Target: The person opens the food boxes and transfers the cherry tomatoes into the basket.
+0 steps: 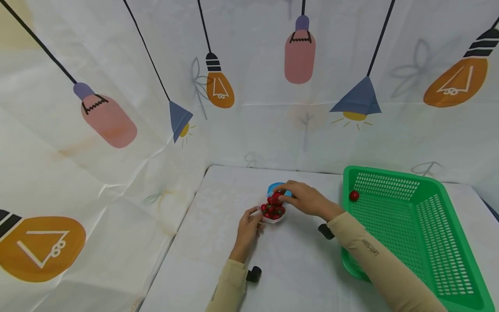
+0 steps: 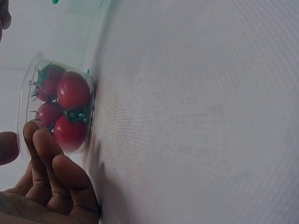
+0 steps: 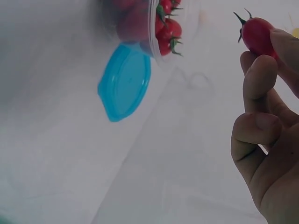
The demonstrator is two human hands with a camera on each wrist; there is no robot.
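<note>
My left hand has the near-left rim of a clear plastic tub full of cherry tomatoes pinched, tub toward the far edge of the table. Right hand grips one cherry tomato between thumb and fingers, clear of the tub. Blue lid sits between tub and far edge; green basket along right edge, single tomato near its far-left corner.
</note>
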